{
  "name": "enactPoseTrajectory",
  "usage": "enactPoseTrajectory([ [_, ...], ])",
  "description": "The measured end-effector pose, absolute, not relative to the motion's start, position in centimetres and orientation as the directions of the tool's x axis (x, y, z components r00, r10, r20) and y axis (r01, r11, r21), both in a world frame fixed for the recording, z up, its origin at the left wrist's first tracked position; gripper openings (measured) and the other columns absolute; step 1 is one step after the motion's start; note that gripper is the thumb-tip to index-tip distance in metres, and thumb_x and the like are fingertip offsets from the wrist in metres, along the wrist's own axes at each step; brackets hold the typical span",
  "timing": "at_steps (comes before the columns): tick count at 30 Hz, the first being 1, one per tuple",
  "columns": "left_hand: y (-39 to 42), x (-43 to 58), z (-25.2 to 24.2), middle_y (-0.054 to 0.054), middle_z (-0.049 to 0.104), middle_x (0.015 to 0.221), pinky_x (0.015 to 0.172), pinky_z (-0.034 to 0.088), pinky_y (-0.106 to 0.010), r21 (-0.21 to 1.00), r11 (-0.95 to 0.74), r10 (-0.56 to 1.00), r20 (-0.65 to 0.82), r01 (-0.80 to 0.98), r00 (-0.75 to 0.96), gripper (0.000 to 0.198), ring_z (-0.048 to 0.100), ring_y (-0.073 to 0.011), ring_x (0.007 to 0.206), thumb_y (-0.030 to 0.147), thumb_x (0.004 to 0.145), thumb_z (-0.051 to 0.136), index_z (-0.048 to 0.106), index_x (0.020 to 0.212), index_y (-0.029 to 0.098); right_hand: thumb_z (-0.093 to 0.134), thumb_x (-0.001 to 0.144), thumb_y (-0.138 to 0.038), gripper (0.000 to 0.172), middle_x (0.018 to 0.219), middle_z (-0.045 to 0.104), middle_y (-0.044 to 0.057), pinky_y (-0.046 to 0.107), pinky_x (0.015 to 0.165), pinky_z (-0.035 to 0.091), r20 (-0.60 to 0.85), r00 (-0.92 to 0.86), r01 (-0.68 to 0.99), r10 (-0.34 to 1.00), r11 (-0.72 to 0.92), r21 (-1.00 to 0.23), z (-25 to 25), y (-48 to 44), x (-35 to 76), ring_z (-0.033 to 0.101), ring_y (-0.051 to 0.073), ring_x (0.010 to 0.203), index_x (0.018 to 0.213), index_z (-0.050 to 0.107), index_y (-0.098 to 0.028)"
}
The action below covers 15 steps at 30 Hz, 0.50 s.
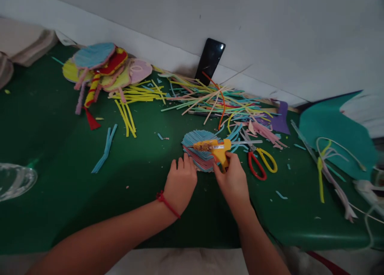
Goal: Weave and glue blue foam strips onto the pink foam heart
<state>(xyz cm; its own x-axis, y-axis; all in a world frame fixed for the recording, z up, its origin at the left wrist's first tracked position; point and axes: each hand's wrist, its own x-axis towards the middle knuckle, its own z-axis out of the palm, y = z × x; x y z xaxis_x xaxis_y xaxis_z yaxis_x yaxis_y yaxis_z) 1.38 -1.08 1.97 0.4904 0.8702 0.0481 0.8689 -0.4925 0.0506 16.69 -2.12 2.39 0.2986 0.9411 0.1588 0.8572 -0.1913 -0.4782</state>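
A round craft piece [198,139], covered in rows of blue and pink pipe cleaners, lies on the green tabletop [135,211]. My left hand [181,181], with a red cord bracelet at the wrist, is at its lower left edge. Its fingers are bent onto that rim; the thumb is hidden. In my right hand [232,179] is a yellow hot glue gun [220,149], gripped by its handle. The nozzle points left over the piece, and a clear glue stick [247,141] sticks out of the back. Whether the nozzle touches the piece I cannot tell.
Scissors [261,163] with red and yellow handles lie right of my right hand. Behind are a pile of colourful pipe cleaners [207,99] and a black phone [211,59] against the wall. Finished round pieces [94,55] with handles stack at back left; a clear container [16,181] is at left.
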Motion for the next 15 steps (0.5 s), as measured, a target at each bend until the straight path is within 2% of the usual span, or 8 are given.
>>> enactPoseTrajectory([
  [7, -1.0, 1.5, 2.4, -0.026, 0.057, 0.126, 0.087, 0.05, -0.042, 0.079, -0.486, 0.873, -0.005, 0.87, 0.488, 0.037, 0.062, -0.0306, 0.106, 0.012, 0.09, 0.046, 0.056, 0.123, -0.003, 0.046, 0.084, -0.039, 0.029, 0.095, 0.061, 0.011, 0.037, 0.071, 0.049, 0.198, 0.261, 0.892, 0.945, -0.158, -0.424, 2.1, -2.0, 15.6, 0.061, 0.026, 0.087, 0.105, 0.049, -0.019],
  [15, -1.0, 1.3, 2.2, -0.028, 0.059, 0.122, 0.082, 0.051, -0.041, 0.086, -0.505, 0.863, 0.052, 0.859, 0.503, 0.036, 0.064, -0.0304, 0.102, 0.01, 0.09, 0.044, 0.057, 0.121, -0.004, 0.042, 0.085, -0.036, 0.027, 0.094, 0.06, 0.012, 0.037, 0.069, 0.048, 0.178, 0.249, 0.903, 0.952, -0.163, -0.397, 2.3, -2.0, 15.2, 0.061, 0.026, 0.086, 0.105, 0.048, -0.018],
])
